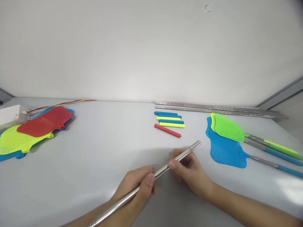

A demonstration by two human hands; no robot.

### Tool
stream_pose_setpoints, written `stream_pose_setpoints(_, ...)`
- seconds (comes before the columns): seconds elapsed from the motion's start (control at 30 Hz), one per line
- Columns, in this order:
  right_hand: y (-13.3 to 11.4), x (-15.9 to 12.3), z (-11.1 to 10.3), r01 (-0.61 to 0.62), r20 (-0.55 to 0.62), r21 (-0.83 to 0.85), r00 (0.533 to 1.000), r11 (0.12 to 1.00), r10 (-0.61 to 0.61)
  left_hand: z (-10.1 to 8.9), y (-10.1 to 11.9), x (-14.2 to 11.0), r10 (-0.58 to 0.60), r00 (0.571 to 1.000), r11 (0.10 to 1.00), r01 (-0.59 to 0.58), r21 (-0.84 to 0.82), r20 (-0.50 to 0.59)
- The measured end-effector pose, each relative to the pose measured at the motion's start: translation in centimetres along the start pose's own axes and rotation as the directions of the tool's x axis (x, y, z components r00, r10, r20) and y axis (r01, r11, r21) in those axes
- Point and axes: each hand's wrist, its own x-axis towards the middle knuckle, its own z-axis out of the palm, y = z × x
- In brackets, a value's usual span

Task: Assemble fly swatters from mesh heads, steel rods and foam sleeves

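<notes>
A shiny metal tube runs slantwise across the front, its far end pointing up and to the right. My left hand is closed around its middle, thumb on top. Closer to the far end, my right hand pinches the same tube between thumb and fingers. Beyond the hands lies a small group of coloured plastic sleeves: a red sleeve in front, with several yellow and blue sleeves behind it. The tube's near end is cut off by the bottom of the view.
Several thin metal tubes lie along the wall. At right, fly swatters with handles rest overlapped, a green swatter over a blue swatter. Loose red swatter heads and yellow swatter heads are piled left, beside a white box with wires.
</notes>
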Motion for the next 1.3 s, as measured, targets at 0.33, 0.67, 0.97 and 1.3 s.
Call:
stream_pose_setpoints(0.33, -0.5, -0.4, 0.6, -0.064, 0.071, -0.036, 0.995, 0.997, 0.066, 0.0, 0.2, 0.0, 0.090, 0.994, 0.994, -0.093, 0.051, 0.062)
stream_pose_setpoints(0.67, -0.3, -0.6, -0.1, 0.000, 0.109, 0.049, 0.994, 0.999, -0.005, -0.3, 0.3, -0.7, 0.031, 0.998, 0.997, -0.035, -0.070, -0.046)
stream_pose_setpoints(0.97, -0.1, -0.6, -0.3, 0.029, 0.124, 0.154, 0.991, 0.988, -0.048, 0.2, 0.3, -0.6, 0.210, 0.973, 0.978, -0.208, 0.030, -0.091)
stream_pose_setpoints(1.3, -0.1, -0.8, -0.4, 0.029, 0.113, 0.177, 0.992, 0.984, -0.049, 0.4, -0.2, -1.1, 0.572, 0.815, 0.757, -0.480, 0.443, -0.094)
